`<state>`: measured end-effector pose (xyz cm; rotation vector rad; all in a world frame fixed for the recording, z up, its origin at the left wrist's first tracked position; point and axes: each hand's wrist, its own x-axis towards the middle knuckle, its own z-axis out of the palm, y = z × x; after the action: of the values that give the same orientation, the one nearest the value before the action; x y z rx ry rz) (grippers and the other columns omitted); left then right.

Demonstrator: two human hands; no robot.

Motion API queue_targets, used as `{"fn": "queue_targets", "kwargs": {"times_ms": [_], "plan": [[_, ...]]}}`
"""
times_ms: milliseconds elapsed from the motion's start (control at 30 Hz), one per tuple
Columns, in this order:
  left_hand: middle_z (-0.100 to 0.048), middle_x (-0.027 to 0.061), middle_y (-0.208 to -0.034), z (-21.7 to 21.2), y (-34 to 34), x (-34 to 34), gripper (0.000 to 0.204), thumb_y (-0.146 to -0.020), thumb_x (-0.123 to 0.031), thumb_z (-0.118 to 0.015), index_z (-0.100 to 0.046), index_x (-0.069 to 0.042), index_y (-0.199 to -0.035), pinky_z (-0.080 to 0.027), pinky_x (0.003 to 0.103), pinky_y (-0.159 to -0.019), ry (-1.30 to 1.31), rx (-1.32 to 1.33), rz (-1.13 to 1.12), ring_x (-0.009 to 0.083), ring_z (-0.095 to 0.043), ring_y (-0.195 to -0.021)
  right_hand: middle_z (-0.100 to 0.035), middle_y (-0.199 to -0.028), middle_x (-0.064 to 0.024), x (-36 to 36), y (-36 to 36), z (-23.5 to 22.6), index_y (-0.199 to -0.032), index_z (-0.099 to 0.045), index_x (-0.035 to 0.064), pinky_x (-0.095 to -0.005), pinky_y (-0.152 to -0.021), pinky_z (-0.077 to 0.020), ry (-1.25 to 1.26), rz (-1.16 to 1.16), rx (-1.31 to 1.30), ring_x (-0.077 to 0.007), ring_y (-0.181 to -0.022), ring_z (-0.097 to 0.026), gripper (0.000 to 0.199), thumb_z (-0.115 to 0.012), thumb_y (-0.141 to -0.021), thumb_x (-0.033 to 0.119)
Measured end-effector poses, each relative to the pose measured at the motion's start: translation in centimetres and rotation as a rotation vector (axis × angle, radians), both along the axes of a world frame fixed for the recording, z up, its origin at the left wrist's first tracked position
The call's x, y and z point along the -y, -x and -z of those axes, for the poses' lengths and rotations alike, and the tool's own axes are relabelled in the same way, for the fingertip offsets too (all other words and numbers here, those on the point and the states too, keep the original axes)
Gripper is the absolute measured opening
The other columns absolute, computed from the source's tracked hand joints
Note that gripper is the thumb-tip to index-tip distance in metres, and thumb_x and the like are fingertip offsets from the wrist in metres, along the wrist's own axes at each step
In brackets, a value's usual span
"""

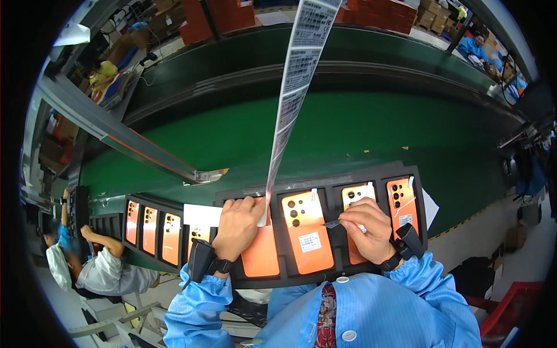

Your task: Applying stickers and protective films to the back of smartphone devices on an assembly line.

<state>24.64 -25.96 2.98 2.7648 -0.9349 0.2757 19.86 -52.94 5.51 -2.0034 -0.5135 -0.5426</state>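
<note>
My left hand is closed on the lower end of a long strip of printed labels, which rises far up past the belt. Under that hand lies an orange phone, back up, its top part hidden. My right hand pinches a small greyish label between thumb and fingers, above the gap beside the second phone. That phone has a white label on its lower back. A third phone is partly covered by my right hand. The rightmost phone also bears a white label. All rest in a black tray.
A second black tray with more orange phones adjoins on the left, a white sheet over its end. Behind runs a green conveyor belt. A metal post stands at left. Co-workers sit at far left.
</note>
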Motion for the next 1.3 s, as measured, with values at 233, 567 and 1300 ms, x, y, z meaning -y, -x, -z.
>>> {"fn": "queue_targets", "kwargs": {"times_ms": [233, 567, 1300], "plan": [[-0.052, 0.0099, -0.077, -0.6, -0.9, 1.2, 0.02, -0.066, -0.002, -0.058, -0.058, -0.007, -0.086, -0.041, 0.038, -0.065, -0.099, -0.1, -0.069, 0.0276, -0.058, -0.074, -0.061, -0.077, -0.0115, -0.5, -0.2, -0.3, -0.083, -0.065, -0.0017, -0.0331, -0.066, -0.0456, 0.002, -0.036, -0.028, -0.0256, -0.073, -0.057, 0.015, -0.068, -0.069, -0.002], [-0.049, 0.0108, -0.08, -0.2, 0.3, 2.2, 0.013, -0.073, -0.01, -0.052, -0.056, -0.004, -0.084, -0.047, 0.035, -0.057, -0.257, 0.105, -0.114, 0.0257, -0.056, -0.072, -0.061, -0.073, -0.0108, 2.4, 1.3, 0.5, -0.074, -0.062, -0.0009, -0.0333, -0.062, -0.046, 0.081, 0.11, -0.033, -0.0261, -0.068, -0.059, 0.006, -0.067, -0.071, 0.002], [-0.059, 0.0164, -0.074, -0.9, 1.2, 1.4, 0.019, -0.067, -0.022, -0.06, -0.062, -0.004, -0.076, -0.05, 0.041, -0.061, -0.166, -0.086, -0.162, 0.0319, -0.062, -0.067, -0.065, -0.077, -0.0099, 3.8, 3.2, 1.7, -0.079, -0.066, 0.0006, -0.0317, -0.068, -0.0483, -0.08, 0.114, 0.075, -0.0229, -0.072, -0.06, 0.008, -0.066, -0.072, 0.002]]}}
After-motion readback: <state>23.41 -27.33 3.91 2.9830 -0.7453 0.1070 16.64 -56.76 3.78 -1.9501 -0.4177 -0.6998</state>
